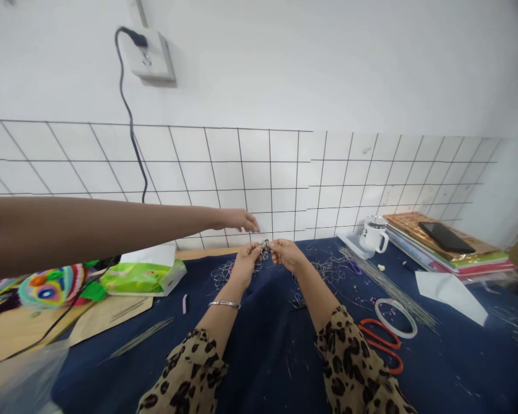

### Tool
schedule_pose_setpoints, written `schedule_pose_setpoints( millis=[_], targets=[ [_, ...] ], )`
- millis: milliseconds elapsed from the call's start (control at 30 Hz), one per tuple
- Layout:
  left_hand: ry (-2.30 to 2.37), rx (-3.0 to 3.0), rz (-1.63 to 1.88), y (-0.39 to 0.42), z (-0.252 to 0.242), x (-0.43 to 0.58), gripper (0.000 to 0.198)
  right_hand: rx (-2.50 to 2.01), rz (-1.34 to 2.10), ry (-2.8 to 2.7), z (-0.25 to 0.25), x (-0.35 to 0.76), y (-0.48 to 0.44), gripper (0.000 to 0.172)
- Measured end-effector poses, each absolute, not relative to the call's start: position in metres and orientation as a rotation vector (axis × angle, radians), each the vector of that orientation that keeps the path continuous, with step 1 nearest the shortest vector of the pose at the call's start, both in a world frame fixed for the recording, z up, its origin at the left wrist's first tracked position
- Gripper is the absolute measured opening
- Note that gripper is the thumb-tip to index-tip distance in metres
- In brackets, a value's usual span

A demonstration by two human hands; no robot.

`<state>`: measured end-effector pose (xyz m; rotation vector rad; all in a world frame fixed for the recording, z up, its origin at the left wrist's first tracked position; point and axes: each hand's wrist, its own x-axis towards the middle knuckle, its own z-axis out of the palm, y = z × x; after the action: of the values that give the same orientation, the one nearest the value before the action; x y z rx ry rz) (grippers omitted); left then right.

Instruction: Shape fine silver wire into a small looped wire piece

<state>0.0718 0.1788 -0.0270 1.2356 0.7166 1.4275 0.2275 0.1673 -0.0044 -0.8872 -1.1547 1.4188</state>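
Observation:
A small tangle of bent wire [265,247] is pinched between my two hands, above the dark blue cloth [259,356]. My left hand [247,259], with a silver bangle on its wrist, grips one side of it. On the other side my right hand [286,254] closes thumb and finger. Its fine shape is too small to make out. Beneath and beside my hands lie loose bent wire pieces [328,271] and another heap of wire [221,277]. Another person's arm [112,233] reaches in from the left, and that hand [238,219] hangs just above my left hand.
Red-handled scissors [382,344], a white ring-shaped roll [408,326] and straight wires [392,287] lie right. Behind them stand a white mug [373,236] and stacked books with a phone [446,237]. A green tissue pack [140,277] and colourful plush item [52,287] sit left.

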Motion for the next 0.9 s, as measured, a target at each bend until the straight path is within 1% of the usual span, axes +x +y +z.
schedule_pose_setpoints(
  millis=[233,533,667,733,800,900],
  targets=[
    [0.711,1.201,1.417,0.184,-0.026,0.065,0.027,-0.865,1.423,-1.164,0.0,0.239,0.165,0.031],
    [0.624,1.149,1.436,0.182,-0.019,0.063,0.028,-0.786,1.454,-1.212,0.007,0.228,0.158,0.032],
    [0.497,1.112,1.446,0.175,-0.012,0.058,0.028,-0.641,1.427,-1.222,0.015,0.226,0.154,0.042],
    [0.421,1.059,1.458,0.175,-0.013,0.053,0.031,-0.602,1.354,-1.219,0.015,0.23,0.155,0.043],
    [0.467,1.055,1.463,0.179,-0.018,0.048,0.035,-0.725,1.213,-1.257,0.01,0.236,0.158,0.04],
    [0.688,1.177,1.418,0.185,-0.032,0.049,0.037,-1.223,0.932,-1.498,-0.006,0.24,0.165,0.036]
  ],
)
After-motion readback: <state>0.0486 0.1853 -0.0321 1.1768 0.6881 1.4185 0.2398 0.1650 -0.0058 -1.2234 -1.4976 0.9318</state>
